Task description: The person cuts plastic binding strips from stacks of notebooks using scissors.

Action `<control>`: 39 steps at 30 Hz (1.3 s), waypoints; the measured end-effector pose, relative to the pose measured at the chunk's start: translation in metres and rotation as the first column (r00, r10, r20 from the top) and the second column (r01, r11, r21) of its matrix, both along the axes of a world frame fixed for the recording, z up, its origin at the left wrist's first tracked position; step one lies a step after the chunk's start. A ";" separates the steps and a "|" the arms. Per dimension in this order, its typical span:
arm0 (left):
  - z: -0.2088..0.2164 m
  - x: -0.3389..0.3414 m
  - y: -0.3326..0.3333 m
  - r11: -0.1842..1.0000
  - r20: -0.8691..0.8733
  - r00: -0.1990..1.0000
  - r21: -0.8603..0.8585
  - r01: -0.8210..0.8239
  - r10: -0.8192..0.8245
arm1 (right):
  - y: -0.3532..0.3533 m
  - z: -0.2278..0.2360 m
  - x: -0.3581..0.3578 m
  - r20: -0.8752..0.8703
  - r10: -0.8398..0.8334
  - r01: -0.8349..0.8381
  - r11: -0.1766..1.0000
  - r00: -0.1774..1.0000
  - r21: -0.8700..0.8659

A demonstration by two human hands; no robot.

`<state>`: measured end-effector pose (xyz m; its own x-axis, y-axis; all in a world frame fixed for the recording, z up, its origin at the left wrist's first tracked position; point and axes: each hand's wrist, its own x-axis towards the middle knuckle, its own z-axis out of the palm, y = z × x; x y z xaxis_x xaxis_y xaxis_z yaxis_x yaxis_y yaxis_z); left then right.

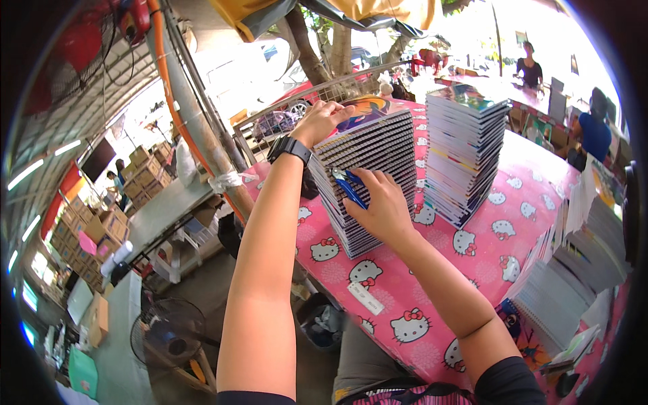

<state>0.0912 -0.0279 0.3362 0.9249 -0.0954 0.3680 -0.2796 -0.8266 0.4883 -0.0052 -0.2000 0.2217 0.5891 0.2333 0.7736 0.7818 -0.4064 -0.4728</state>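
A tall stack of spiral-bound notebooks [368, 152] stands on the pink patterned tablecloth [432, 263], its black coil spines facing me. My left hand [326, 120], a black watch [290, 150] on its wrist, lies on the stack's top left corner with fingers stretched over the colourful top cover. In my right hand [383, 206] is a pair of blue-handled pliers [352, 187]. Their metal jaws point up and left at the coils on the near side of the stack. Whether the jaws grip a coil is too small to tell.
A second notebook stack [464, 152] stands just right of the first. Loose spiral notebooks [553, 297] fan out at the table's right. A white label strip [365, 298] lies near the front edge. Left are a pole [196, 121] and a floor fan [172, 337]. Two people sit far right.
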 end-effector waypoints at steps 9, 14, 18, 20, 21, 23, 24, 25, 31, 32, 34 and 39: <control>-0.001 -0.002 0.009 0.998 0.044 0.999 0.064 0.019 -0.022 | -0.011 0.006 0.010 -0.564 0.821 -0.333 0.559 0.092 0.759; 0.001 -0.004 0.001 0.998 0.002 1.000 0.057 0.027 -0.027 | -0.001 -0.006 0.008 -0.548 0.457 -0.348 0.889 0.701 0.297; 0.001 -0.001 0.006 0.997 0.007 1.000 0.079 0.021 -0.022 | 0.002 -0.012 -0.005 0.010 -0.059 0.059 0.998 0.998 -0.006; 0.001 -0.001 0.007 0.996 0.010 1.000 0.085 0.026 -0.027 | -0.001 -0.013 -0.006 0.050 -0.073 0.073 0.997 0.996 0.014; 0.001 0.000 0.007 0.995 0.011 0.999 0.089 0.035 -0.036 | -0.002 -0.014 -0.006 0.069 -0.080 0.078 0.997 0.994 0.025; 0.001 -0.001 0.006 0.996 0.015 0.999 0.080 0.047 -0.048 | -0.002 -0.015 -0.006 0.095 -0.088 0.086 0.996 0.992 0.026; 0.001 -0.001 0.005 0.996 0.017 0.999 0.072 0.048 -0.049 | -0.002 -0.016 -0.006 0.108 -0.091 0.089 0.996 0.990 0.026; 0.001 -0.001 0.006 0.997 0.018 0.999 0.066 0.047 -0.048 | -0.002 -0.015 -0.006 0.102 -0.094 0.094 0.996 0.990 0.007; -0.001 0.005 0.009 0.991 0.069 0.996 0.129 0.045 -0.054 | -0.002 -0.017 0.003 -0.271 0.274 -0.241 0.959 0.923 0.150; -0.002 0.005 0.010 0.991 0.071 0.996 0.128 0.048 -0.058 | -0.004 -0.012 0.008 -0.538 0.561 -0.403 0.827 0.629 0.392; -0.001 0.002 0.007 0.996 0.040 0.997 0.065 0.065 -0.067 | -0.013 -0.006 0.015 -0.511 0.859 -0.334 0.472 -0.034 0.816; 0.000 0.001 0.010 0.995 0.059 0.997 0.092 0.048 -0.054 | -0.003 -0.017 -0.001 -0.358 0.293 -0.254 0.955 0.887 0.151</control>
<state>0.0923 -0.0183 0.3358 0.8940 -0.1773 0.4115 -0.3497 -0.8503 0.3934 -0.0061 -0.2033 0.2048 0.7621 0.3621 0.5368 0.6136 -0.1393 -0.7772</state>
